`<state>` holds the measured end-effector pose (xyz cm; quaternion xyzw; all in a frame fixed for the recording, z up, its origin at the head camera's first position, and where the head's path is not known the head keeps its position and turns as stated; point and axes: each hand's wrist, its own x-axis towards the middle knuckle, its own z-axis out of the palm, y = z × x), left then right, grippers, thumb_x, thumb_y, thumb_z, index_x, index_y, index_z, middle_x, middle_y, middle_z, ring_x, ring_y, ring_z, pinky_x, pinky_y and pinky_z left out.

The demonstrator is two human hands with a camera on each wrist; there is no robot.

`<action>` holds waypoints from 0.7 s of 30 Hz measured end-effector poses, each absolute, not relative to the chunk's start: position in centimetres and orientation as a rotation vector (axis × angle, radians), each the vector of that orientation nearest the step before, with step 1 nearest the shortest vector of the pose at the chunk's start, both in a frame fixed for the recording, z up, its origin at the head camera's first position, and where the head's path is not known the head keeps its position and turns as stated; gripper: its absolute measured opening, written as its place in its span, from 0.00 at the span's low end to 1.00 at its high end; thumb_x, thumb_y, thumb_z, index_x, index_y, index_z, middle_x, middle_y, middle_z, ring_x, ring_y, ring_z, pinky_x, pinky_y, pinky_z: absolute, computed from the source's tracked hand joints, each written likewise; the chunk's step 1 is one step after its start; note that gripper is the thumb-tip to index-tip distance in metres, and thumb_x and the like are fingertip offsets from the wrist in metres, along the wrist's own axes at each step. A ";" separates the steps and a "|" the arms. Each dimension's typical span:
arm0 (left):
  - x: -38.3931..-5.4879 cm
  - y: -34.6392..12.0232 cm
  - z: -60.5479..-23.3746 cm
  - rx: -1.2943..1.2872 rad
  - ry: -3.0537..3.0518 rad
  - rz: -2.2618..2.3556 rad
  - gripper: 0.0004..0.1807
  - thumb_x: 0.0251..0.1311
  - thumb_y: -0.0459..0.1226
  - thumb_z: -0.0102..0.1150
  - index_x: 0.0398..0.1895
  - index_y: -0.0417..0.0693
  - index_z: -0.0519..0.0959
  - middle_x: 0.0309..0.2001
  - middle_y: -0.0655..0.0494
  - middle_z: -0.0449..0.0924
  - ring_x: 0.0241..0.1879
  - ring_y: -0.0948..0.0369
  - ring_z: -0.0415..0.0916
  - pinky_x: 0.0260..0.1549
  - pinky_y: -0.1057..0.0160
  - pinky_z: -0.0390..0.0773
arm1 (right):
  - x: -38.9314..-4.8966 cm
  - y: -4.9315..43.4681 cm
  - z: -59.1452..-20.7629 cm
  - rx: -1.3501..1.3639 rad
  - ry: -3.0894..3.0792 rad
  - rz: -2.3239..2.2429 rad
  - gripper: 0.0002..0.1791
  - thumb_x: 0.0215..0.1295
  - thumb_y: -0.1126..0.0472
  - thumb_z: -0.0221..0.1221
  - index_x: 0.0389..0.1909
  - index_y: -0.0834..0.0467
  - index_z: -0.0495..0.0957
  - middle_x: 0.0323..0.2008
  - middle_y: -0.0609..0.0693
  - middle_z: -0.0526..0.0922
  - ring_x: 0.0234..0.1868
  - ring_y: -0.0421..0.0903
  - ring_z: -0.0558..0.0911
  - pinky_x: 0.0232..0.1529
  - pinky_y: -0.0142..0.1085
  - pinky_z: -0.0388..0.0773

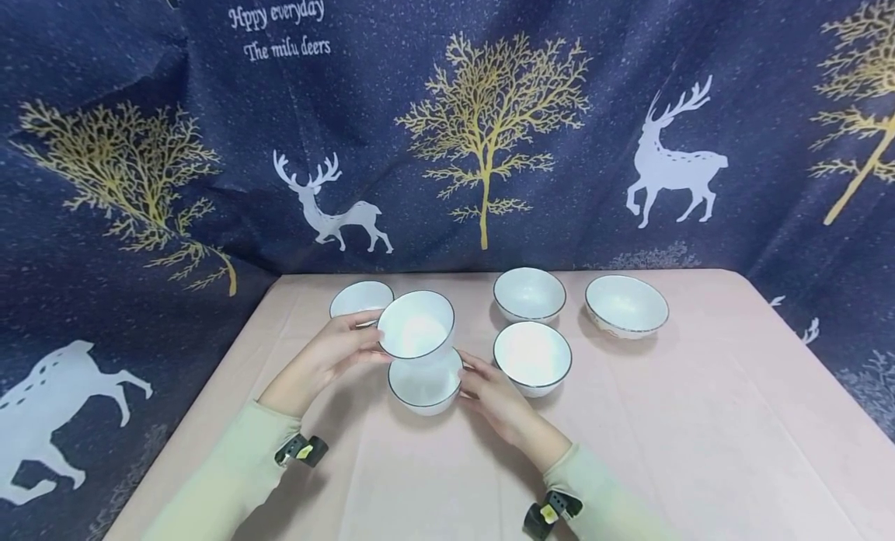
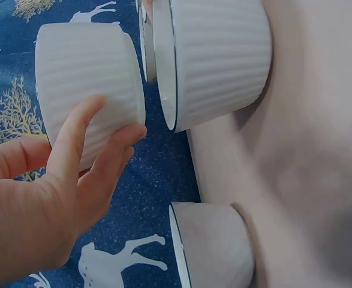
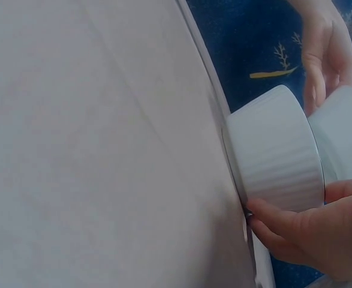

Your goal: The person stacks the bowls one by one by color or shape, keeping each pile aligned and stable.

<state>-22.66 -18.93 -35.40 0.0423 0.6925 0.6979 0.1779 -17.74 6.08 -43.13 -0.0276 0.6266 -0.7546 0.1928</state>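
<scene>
My left hand (image 1: pixel 336 350) grips a white bowl (image 1: pixel 416 325) with a dark rim, thumb by the rim and fingers along its ribbed side. This bowl is raised just above a second white bowl (image 1: pixel 425 389) and overlaps its far part in the head view. In the left wrist view a gap shows between the raised bowl (image 2: pixel 83 66) and the lower bowl (image 2: pixel 223 60). On the right, my right hand (image 1: pixel 498 401) holds the lower bowl's side, with the thumb at the rim and fingertips low near its base in the right wrist view.
Behind my left hand stands a white bowl (image 1: pixel 360 298), partly hidden. To the right are a near bowl (image 1: pixel 533 358), one behind it (image 1: pixel 529 294) and a wider bowl (image 1: pixel 627 306). A pink cloth covers the table (image 1: pixel 699 417); a blue patterned curtain (image 1: pixel 559 238) hangs behind.
</scene>
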 end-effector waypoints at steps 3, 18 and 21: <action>-22.4 -19.0 -35.7 0.131 1.959 1.959 0.32 0.61 0.21 0.44 0.69 0.22 0.51 0.59 0.22 0.64 0.38 0.56 0.82 0.46 0.54 0.83 | -17.8 6.1 -43.1 -0.088 1.757 -2.118 0.28 0.75 0.63 0.44 0.73 0.60 0.55 0.69 0.66 0.59 0.67 0.61 0.65 0.67 0.49 0.67; -21.3 -19.4 -37.0 0.112 1.976 1.918 0.32 0.60 0.21 0.46 0.69 0.24 0.53 0.58 0.25 0.67 0.38 0.55 0.82 0.44 0.54 0.84 | -17.7 6.1 -43.4 -0.089 1.770 -2.114 0.27 0.75 0.62 0.44 0.73 0.61 0.55 0.69 0.65 0.60 0.67 0.60 0.66 0.66 0.47 0.68; -21.1 -19.3 -37.1 0.135 1.981 1.903 0.32 0.60 0.22 0.47 0.69 0.23 0.53 0.58 0.27 0.68 0.37 0.56 0.82 0.44 0.54 0.84 | -17.7 6.1 -43.5 -0.089 1.774 -2.112 0.28 0.75 0.61 0.44 0.73 0.62 0.53 0.69 0.66 0.60 0.67 0.61 0.66 0.66 0.47 0.68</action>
